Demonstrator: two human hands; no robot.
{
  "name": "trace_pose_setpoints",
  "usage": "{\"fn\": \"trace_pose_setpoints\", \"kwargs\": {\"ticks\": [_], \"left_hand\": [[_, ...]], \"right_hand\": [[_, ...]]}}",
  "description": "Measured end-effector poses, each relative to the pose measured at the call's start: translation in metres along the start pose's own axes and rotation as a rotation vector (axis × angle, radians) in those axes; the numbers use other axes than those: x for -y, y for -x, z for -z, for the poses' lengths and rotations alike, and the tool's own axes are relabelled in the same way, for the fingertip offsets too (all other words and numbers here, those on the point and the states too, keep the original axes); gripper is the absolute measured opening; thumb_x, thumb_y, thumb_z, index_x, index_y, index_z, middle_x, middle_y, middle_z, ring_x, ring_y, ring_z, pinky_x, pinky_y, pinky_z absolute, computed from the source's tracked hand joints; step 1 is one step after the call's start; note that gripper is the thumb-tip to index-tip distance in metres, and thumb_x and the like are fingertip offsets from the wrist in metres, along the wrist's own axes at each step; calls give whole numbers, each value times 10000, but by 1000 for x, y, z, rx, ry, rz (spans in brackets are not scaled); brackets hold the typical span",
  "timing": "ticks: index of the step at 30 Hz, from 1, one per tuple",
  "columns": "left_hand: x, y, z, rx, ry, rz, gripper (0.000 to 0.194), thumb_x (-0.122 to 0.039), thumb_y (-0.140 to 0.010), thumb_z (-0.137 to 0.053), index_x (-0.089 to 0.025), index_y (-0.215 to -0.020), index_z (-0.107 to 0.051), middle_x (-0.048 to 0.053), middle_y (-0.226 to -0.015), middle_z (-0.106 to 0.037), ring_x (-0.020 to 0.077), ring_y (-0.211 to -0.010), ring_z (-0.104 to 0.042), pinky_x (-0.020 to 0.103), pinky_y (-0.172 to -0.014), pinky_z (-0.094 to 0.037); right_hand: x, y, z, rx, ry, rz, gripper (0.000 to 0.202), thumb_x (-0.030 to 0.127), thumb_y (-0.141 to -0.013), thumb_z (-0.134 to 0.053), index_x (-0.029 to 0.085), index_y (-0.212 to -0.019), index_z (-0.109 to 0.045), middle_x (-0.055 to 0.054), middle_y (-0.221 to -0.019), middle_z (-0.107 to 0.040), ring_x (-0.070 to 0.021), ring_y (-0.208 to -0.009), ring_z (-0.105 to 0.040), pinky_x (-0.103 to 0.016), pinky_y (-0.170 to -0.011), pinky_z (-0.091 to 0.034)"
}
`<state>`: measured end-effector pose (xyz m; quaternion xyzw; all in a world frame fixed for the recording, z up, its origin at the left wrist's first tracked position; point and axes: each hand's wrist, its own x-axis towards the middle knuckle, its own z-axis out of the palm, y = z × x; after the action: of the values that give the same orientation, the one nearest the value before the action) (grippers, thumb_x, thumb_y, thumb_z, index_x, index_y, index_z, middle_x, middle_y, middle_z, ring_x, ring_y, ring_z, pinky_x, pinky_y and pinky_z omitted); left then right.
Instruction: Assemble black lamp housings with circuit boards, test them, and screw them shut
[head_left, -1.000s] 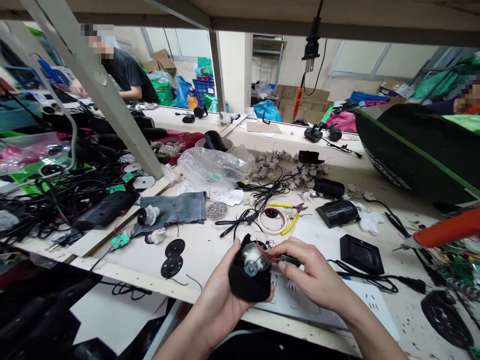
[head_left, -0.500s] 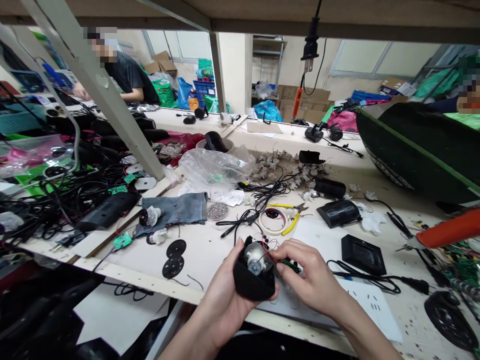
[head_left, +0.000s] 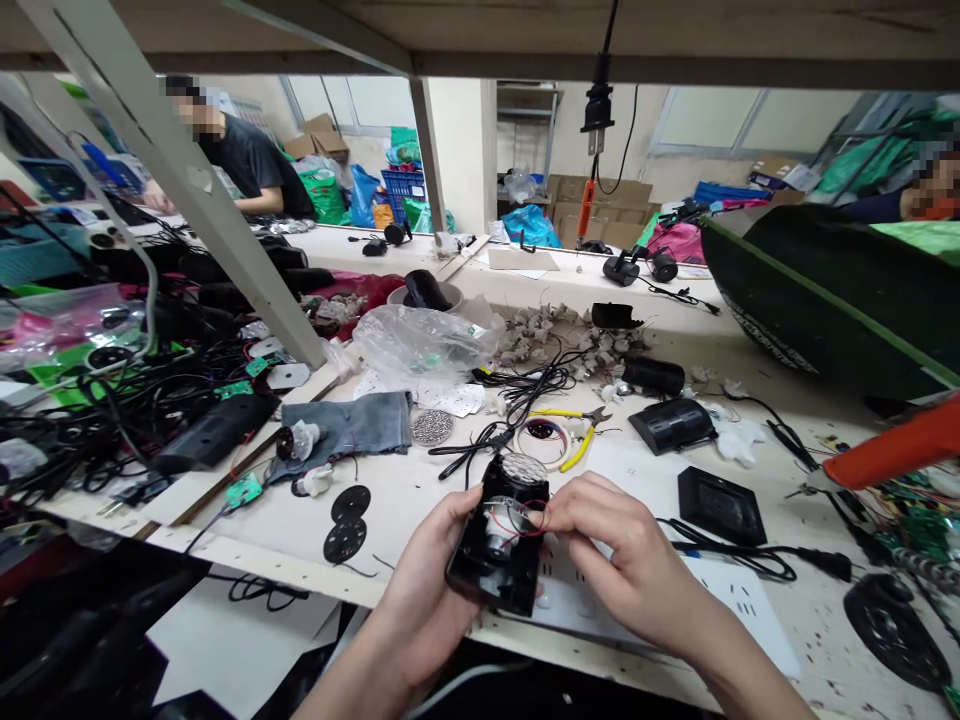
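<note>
My left hand [head_left: 431, 560] is wrapped round a black plastic housing [head_left: 495, 590], its open side facing up. Inside the housing sit a small motor with a white part [head_left: 502, 525] and, at the far end, a round speckled disc [head_left: 523, 468]. Thin red and black wires loop over the motor. The fingertips of my right hand [head_left: 619, 550] pinch at the wires by the housing's right edge. Just beyond lie yellow-handled cutters [head_left: 576, 450] and a cream tape roll [head_left: 536, 455]. A white slotted panel [head_left: 742, 610] lies under and right of my right hand.
A grey cloth [head_left: 360, 425], black discs [head_left: 345, 538] and tangled cables [head_left: 97, 400] lie left. White motor parts [head_left: 555, 335] are piled behind. An orange tool [head_left: 892, 445] and a green bag [head_left: 832, 290] are right. A person [head_left: 255, 165] sits across, left; another is partly visible far right.
The housing has tilted in my left hand, so its open inside and the speckled disc now show. My right fingers have shifted slightly left, over the motor's wires. The view has moved slightly.
</note>
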<state>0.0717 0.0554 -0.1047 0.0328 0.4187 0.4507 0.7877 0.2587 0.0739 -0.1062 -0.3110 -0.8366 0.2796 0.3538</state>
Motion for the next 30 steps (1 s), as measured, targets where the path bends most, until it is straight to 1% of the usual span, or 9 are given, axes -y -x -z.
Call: {"fn": "trace_pose_setpoints", "kwargs": {"ticks": [3,8,11,13,15,17,21,24,30], "left_hand": [[-2,0,0,-63,5,-45,296,-277,-924,-481,-116,-801,-697,55,-687,-724,147,-546,-628,238,-533,-483],[4,-6,5,-39,22,-51,232,-310,-905,-563,-136,-861,-709,42,-735,-733,153,-643,-656,243,-613,-500],[7,-11,9,-23,-27,-138,157,-303,-838,-660,-154,-860,-702,21,-746,-730,140,-630,-638,231,-627,-494],[9,-14,10,2,-56,-196,157,-298,-788,-711,-160,-862,-697,11,-747,-725,137,-632,-630,227,-649,-493],[10,-17,8,25,-83,-222,194,-286,-764,-721,-163,-911,-695,15,-785,-729,140,-657,-633,228,-663,-491],[10,-18,5,56,-118,-249,283,-278,-767,-705,-174,-1029,-682,21,-866,-734,144,-700,-639,230,-687,-492],[9,-22,-1,115,-191,-340,472,-264,-761,-701,-215,-1220,-603,19,-1009,-724,163,-875,-650,233,-794,-481],[6,-30,-5,165,-217,-380,526,-243,-733,-718,-236,-1243,-587,19,-1051,-716,184,-929,-645,262,-844,-472],[1,-56,-19,242,-223,-353,515,-135,-627,-727,-184,-1134,-651,38,-961,-729,182,-845,-641,280,-826,-460]], "right_hand": [[0,0,-2,-5,17,13,340,-20,-843,-420,178,-993,-653,-58,-914,-633,-181,-869,-564,-303,-745,-454],[-3,0,-8,-16,71,34,358,4,-881,-401,181,-1071,-647,-70,-891,-619,-195,-856,-560,-318,-723,-466],[-3,2,-12,-49,86,14,320,32,-906,-423,179,-1099,-633,-73,-896,-612,-198,-853,-562,-324,-723,-470],[-2,4,-13,-88,83,0,277,57,-918,-454,178,-1098,-627,-68,-886,-606,-194,-843,-562,-324,-725,-470],[-2,6,-14,-128,91,0,253,63,-919,-469,180,-1082,-624,-61,-871,-600,-191,-835,-558,-322,-721,-468],[-2,8,-15,-163,121,11,256,58,-920,-460,187,-1077,-615,-57,-866,-596,-192,-830,-552,-322,-710,-462],[0,14,-15,-219,179,9,247,50,-920,-448,198,-1069,-577,-50,-875,-604,-194,-815,-548,-324,-697,-454],[0,22,-16,-240,195,2,229,32,-905,-444,197,-1021,-554,-48,-862,-605,-194,-797,-556,-315,-681,-454],[-3,36,-18,-239,237,-41,231,25,-898,-419,189,-965,-567,-51,-844,-596,-187,-775,-578,-295,-667,-475]]}}
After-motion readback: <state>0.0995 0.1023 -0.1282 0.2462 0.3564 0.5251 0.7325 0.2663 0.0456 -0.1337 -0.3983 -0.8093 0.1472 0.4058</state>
